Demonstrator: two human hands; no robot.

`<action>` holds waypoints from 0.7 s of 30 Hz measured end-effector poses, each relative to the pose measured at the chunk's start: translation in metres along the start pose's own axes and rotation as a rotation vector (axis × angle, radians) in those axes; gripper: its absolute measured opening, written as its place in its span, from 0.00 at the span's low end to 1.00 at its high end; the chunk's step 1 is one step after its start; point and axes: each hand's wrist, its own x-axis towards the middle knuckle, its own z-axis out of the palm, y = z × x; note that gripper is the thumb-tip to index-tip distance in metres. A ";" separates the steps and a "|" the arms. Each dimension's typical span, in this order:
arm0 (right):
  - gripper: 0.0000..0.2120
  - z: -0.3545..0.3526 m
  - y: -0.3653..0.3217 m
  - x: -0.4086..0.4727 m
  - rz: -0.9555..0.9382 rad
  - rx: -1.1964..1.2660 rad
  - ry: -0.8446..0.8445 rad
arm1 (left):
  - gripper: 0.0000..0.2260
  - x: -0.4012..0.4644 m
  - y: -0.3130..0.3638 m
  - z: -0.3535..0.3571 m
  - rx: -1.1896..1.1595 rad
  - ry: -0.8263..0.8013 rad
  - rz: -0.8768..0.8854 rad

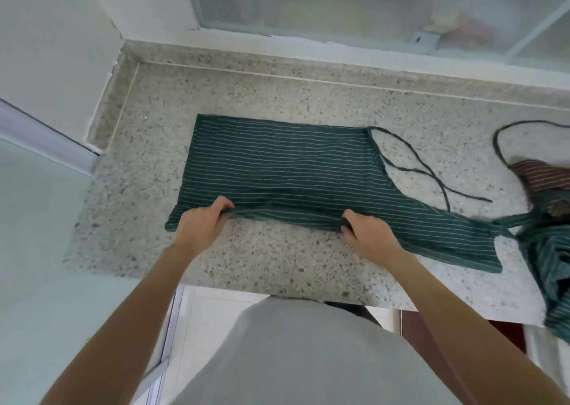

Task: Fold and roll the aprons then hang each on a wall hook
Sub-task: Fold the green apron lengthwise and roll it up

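The speckled stone bench [277, 96] carries a dark green striped apron [277, 164], spread flat with its long axis running left to right across the person's front. A second heap of striped cloth [549, 250] lies at the bench's right edge, touching the apron's bib end, with a brown striped piece [539, 174] behind it. The apron's thin ties [413, 164] trail loose to the right. The left hand [200, 224] and right hand [370, 232] each pinch the near long edge, fingers curled round a raised fold, roughly evenly placed. The cloth lies away from both grips, so the fold or roll likely travels toward the window.
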 end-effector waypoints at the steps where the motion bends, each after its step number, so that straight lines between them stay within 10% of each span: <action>1: 0.09 -0.011 0.003 0.005 0.031 0.023 -0.007 | 0.08 0.006 -0.001 -0.008 0.000 0.030 0.034; 21: 0.17 -0.094 0.055 0.193 0.223 -0.165 -0.022 | 0.12 0.214 -0.035 -0.041 0.137 0.038 0.025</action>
